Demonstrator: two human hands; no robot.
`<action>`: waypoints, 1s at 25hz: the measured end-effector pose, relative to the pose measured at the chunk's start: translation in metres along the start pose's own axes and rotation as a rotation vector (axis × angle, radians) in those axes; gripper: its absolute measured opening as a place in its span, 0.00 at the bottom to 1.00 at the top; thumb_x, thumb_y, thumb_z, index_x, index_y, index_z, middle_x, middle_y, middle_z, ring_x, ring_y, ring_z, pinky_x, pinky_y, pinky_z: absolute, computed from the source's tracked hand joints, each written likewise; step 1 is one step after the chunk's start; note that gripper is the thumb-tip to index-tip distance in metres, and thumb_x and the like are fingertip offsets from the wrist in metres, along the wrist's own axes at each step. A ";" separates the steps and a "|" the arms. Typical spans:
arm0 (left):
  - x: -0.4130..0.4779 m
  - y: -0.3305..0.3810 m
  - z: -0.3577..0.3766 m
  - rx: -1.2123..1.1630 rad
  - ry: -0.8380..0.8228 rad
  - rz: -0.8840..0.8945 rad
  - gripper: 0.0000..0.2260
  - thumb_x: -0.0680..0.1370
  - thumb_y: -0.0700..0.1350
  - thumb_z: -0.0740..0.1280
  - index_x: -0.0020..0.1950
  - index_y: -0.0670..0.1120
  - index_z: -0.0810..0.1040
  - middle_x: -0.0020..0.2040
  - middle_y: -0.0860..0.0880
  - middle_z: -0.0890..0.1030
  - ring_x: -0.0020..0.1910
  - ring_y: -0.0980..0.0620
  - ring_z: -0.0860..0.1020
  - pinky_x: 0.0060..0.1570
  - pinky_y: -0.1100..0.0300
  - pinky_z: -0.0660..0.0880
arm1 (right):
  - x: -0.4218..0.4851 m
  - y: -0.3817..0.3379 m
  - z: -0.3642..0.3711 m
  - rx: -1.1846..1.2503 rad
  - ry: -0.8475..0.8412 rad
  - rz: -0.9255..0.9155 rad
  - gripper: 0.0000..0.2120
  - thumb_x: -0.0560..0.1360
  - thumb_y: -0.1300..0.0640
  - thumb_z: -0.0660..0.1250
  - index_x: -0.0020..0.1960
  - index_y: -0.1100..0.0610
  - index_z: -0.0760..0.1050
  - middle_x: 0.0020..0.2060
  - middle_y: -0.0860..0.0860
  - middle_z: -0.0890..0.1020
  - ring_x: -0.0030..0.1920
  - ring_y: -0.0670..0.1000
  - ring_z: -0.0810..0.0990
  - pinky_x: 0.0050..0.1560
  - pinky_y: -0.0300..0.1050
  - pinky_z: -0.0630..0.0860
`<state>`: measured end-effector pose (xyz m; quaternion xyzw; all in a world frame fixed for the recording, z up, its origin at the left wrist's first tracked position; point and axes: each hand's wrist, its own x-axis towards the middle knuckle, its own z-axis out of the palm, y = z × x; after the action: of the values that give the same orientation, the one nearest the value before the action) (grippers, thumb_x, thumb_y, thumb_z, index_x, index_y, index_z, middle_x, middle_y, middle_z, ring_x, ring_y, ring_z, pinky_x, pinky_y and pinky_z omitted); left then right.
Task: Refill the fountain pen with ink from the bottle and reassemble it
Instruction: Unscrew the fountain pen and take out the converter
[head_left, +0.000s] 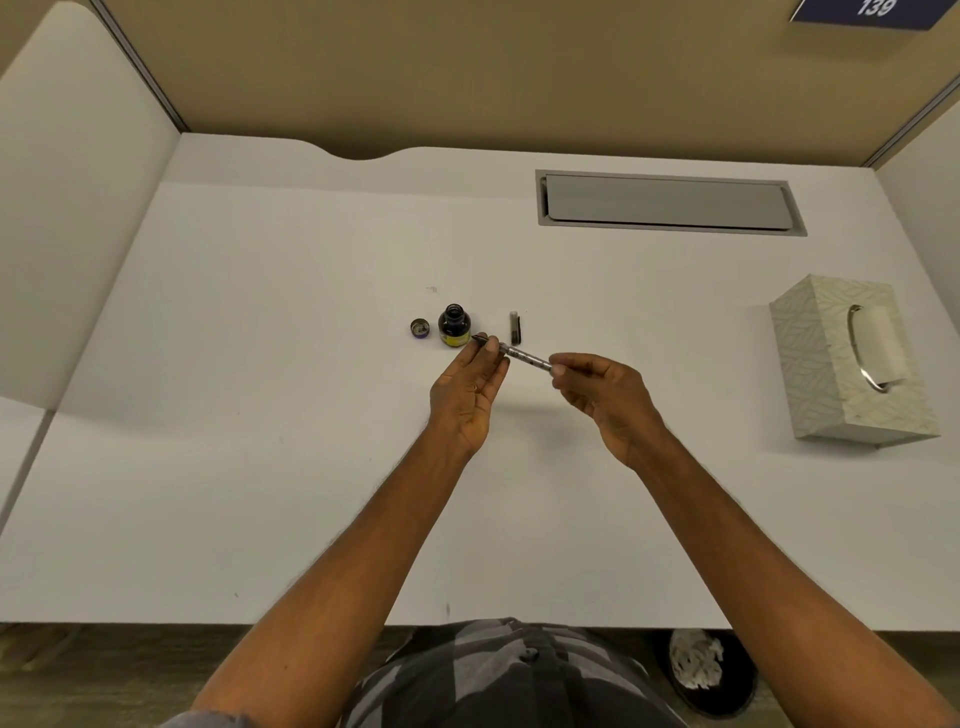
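A dark ink bottle (454, 326) stands uncapped on the white desk (260, 364), its round cap (420, 328) lying just to its left. I hold the fountain pen (522, 356) above the desk, slanted, with the nib end pointing toward the bottle. My left hand (467, 395) pinches the front section near the nib. My right hand (605, 397) grips the rear end with its fingertips. A dark pen part (515, 328), barrel or cap, lies on the desk right of the bottle.
A patterned tissue box (852, 364) sits at the right side of the desk. A grey cable-tray lid (670, 202) is set into the desk at the back. Partition walls enclose the desk. A bin (711, 670) stands on the floor under the front edge.
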<state>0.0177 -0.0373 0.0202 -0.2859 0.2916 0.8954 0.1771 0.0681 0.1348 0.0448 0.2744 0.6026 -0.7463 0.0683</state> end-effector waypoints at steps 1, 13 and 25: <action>0.001 0.000 0.000 0.002 0.005 0.001 0.11 0.77 0.31 0.70 0.59 0.38 0.80 0.49 0.45 0.85 0.47 0.51 0.86 0.54 0.56 0.83 | 0.001 0.000 -0.001 0.006 -0.014 -0.011 0.12 0.76 0.64 0.74 0.59 0.60 0.83 0.47 0.52 0.86 0.49 0.49 0.84 0.56 0.42 0.80; 0.007 0.003 0.000 -0.008 0.042 0.017 0.09 0.77 0.30 0.69 0.55 0.38 0.81 0.48 0.44 0.85 0.50 0.50 0.84 0.54 0.55 0.82 | 0.017 0.003 -0.010 0.084 -0.067 0.015 0.12 0.76 0.69 0.72 0.58 0.59 0.82 0.48 0.52 0.85 0.48 0.47 0.84 0.56 0.38 0.81; 0.019 0.021 -0.011 -0.037 0.078 0.059 0.11 0.78 0.30 0.69 0.60 0.37 0.80 0.46 0.45 0.87 0.44 0.53 0.86 0.49 0.58 0.84 | 0.036 0.001 -0.046 -0.892 0.036 -0.076 0.10 0.74 0.60 0.77 0.55 0.54 0.86 0.46 0.50 0.88 0.44 0.45 0.83 0.38 0.23 0.69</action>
<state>-0.0026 -0.0575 0.0098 -0.3151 0.2899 0.8937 0.1338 0.0535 0.1858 0.0204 0.2085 0.8763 -0.4104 0.1422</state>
